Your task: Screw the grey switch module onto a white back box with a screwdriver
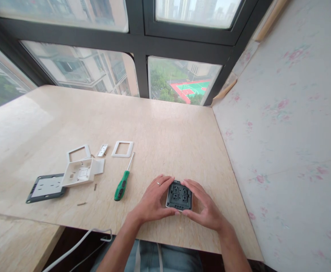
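A square wall switch (pixel 179 196) with a dark inner face and a pale rim lies near the front edge of the stone-like sill. My left hand (pixel 156 198), a ring on one finger, grips its left side, with the thumb at the near edge and fingertips at the far corner. My right hand (pixel 206 206) holds the right side the same way. Left of my hands rests a green-handled screwdriver (pixel 121 187), its shaft pointing away from me. Past it lies a white square frame (pixel 122 149).
A white mounting box (pixel 78 173) leans over a grey-edged socket plate (pixel 45 187). Behind are another white frame (pixel 78 153) and a small white insert (pixel 102 150). Two screws (pixel 81 204) lie loose. A white cable (pixel 77 243) hangs at the front edge; a papered wall (pixel 284 132) bounds the right.
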A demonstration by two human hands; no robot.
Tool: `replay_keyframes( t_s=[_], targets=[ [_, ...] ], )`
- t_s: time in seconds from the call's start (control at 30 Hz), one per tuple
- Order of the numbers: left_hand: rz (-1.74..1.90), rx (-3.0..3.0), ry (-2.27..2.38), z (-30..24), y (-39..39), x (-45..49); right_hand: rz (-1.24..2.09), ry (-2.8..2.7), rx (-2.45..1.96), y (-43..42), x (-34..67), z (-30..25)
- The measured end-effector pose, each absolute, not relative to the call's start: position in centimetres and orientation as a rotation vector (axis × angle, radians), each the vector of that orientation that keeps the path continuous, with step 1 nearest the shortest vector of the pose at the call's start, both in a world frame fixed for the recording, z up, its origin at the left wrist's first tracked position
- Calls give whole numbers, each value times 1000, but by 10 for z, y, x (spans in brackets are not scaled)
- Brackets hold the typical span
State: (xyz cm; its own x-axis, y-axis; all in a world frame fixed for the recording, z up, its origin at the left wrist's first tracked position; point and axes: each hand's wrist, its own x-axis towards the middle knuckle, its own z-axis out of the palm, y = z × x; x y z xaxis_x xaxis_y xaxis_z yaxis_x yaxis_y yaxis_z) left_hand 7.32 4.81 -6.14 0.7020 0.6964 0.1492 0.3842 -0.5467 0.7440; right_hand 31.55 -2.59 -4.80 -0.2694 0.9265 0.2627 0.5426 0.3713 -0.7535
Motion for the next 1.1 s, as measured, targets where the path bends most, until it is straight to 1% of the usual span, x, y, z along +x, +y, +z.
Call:
replay_keyframes(
  t_s=[0.37,0.73,1.1],
  targets=[
    [586,2183,853,-58,46,74,785,-1902,-1330,-29,318,-51],
    [657,2250,910,-60,36,78,706,-1912,-1323,-38,313,-51],
    [673,2260,855,-53,38,75,669,-1921,-1342,-37,312,-50]
  ],
)
